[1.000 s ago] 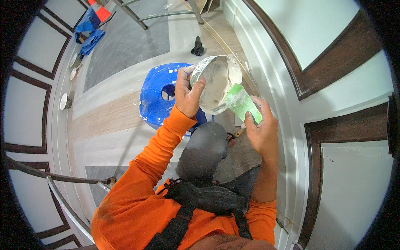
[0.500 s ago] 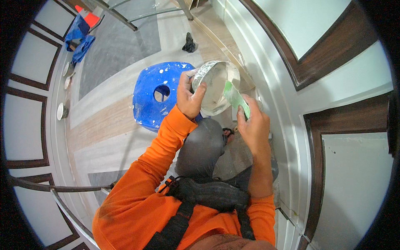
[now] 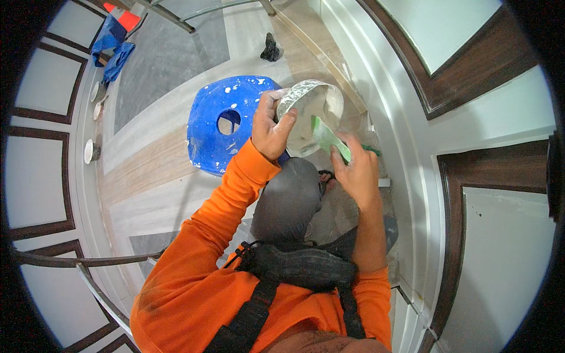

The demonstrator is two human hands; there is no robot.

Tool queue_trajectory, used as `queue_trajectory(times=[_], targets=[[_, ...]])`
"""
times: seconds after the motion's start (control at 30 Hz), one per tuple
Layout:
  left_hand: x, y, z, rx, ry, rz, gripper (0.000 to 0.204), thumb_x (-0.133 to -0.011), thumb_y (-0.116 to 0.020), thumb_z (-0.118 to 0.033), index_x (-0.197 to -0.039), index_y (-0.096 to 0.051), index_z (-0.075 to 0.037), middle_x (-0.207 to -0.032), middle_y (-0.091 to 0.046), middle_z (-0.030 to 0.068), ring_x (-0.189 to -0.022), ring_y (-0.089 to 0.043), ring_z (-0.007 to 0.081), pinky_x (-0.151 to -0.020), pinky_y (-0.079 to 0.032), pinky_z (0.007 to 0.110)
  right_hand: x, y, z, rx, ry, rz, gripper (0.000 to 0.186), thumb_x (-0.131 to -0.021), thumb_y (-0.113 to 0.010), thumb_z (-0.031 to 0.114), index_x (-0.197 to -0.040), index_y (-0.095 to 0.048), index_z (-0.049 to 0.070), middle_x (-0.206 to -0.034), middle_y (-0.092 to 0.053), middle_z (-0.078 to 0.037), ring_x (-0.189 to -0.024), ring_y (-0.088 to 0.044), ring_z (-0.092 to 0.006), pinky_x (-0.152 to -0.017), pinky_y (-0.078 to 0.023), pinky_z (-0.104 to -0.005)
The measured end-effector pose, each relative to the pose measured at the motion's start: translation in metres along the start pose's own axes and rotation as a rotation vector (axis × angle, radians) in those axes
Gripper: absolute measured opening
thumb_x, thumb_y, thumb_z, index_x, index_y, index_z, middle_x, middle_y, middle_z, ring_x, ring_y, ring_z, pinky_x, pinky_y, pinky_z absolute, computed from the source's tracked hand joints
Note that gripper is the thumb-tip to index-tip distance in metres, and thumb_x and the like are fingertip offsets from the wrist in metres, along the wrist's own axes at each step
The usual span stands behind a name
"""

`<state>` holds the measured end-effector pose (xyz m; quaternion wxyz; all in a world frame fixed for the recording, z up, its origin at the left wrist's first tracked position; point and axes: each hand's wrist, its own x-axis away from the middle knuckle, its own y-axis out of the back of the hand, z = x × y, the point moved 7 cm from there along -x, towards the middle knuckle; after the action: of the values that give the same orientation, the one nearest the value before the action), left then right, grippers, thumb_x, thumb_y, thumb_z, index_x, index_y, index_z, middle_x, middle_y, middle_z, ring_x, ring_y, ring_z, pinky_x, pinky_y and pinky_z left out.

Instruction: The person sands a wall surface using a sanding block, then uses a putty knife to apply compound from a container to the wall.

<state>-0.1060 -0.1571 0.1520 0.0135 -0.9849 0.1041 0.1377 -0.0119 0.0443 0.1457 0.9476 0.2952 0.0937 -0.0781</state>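
Observation:
My left hand (image 3: 272, 128) grips a round, see-through plastic tub (image 3: 299, 97) by its near-left side, thumb on the outer wall. The tub is tilted, with its mouth showing and whitish paste smeared over its inside. In my right hand (image 3: 358, 176) is a pale green putty spreader (image 3: 331, 139), pinched between thumb and fingers. Its far end reaches over the tub's near-right part; whether it touches the wall I cannot tell. A small dark green piece pokes out beyond my right fingers, its kind unclear. Just left of the tub stands a blue plastic stool (image 3: 206, 109) spattered with white.
A crumpled black cloth or glove (image 3: 270, 48) lies on the floor beyond the tub. Metal ladder legs (image 3: 170, 16) stand at the top. A white panelled wall (image 3: 406, 141) runs close on my right. Small tubs (image 3: 92, 151) and a blue cloth (image 3: 118, 62) line the left wall.
The green spreader has shifted slightly left and turned within the tub's mouth. The tub has tipped a little. The whole view has moved slightly; both hands keep their hold.

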Motion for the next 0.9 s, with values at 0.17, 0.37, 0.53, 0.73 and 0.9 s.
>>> queue_trajectory(times=[0.17, 0.37, 0.53, 0.73, 0.9], targets=[[0.0, -0.003, 0.004, 0.035, 0.039, 0.036, 0.035, -0.102, -0.061, -0.006, -0.135, -0.051, 0.004, -0.129, -0.067, 0.0149, -0.12, -0.062, 0.0195, -0.105, -0.048, 0.035, -0.007, -0.005, -0.002, -0.027, 0.029, 0.069, 0.029, -0.092, -0.075, 0.012, -0.12, -0.07, 0.006, -0.104, -0.076, -0.022, -0.098, -0.075, -0.0431, -0.083, -0.059, -0.0445], [-0.004, -0.005, 0.01, 0.004, 0.05, 0.056, 0.036, -0.1, -0.064, -0.006, -0.134, -0.051, 0.003, -0.127, -0.067, 0.0139, -0.119, -0.062, 0.0185, -0.104, -0.048, 0.034, -0.005, -0.01, 0.004, -0.036, 0.086, 0.16, 0.026, -0.091, -0.075, 0.01, -0.117, -0.073, 0.005, -0.1, -0.077, -0.021, -0.095, -0.076, -0.0408, -0.08, -0.059, -0.0422], [-0.003, -0.005, 0.006, -0.028, 0.058, 0.066, 0.035, -0.1, -0.064, -0.005, -0.132, -0.052, 0.002, -0.126, -0.067, 0.014, -0.118, -0.062, 0.0182, -0.103, -0.048, 0.033, -0.003, -0.016, 0.013, -0.017, 0.111, 0.26, 0.031, -0.09, -0.077, 0.013, -0.121, -0.073, 0.009, -0.101, -0.077, -0.021, -0.093, -0.074, -0.0425, -0.081, -0.058, -0.0489], [-0.003, -0.001, 0.003, -0.019, 0.058, 0.062, 0.036, -0.099, -0.065, -0.006, -0.132, -0.053, 0.002, -0.124, -0.067, 0.0135, -0.115, -0.062, 0.0185, -0.103, -0.048, 0.033, -0.019, -0.019, -0.008, -0.316, -0.013, 0.172, 0.028, -0.093, -0.079, 0.013, -0.118, -0.073, 0.002, -0.097, -0.079, -0.011, -0.083, -0.078, -0.0252, -0.072, -0.06, -0.0363], [-0.013, -0.002, 0.014, -0.227, -0.052, 0.028, 0.035, -0.096, -0.069, -0.009, -0.129, -0.059, -0.001, -0.12, -0.065, 0.011, -0.114, -0.061, 0.0223, -0.103, -0.047, 0.036, 0.005, 0.0, -0.058, -0.735, -0.434, 0.127, 0.031, -0.098, -0.077, 0.018, -0.119, -0.071, -0.003, -0.101, -0.077, -0.009, -0.091, -0.075, -0.0186, -0.077, -0.062, -0.0326]])
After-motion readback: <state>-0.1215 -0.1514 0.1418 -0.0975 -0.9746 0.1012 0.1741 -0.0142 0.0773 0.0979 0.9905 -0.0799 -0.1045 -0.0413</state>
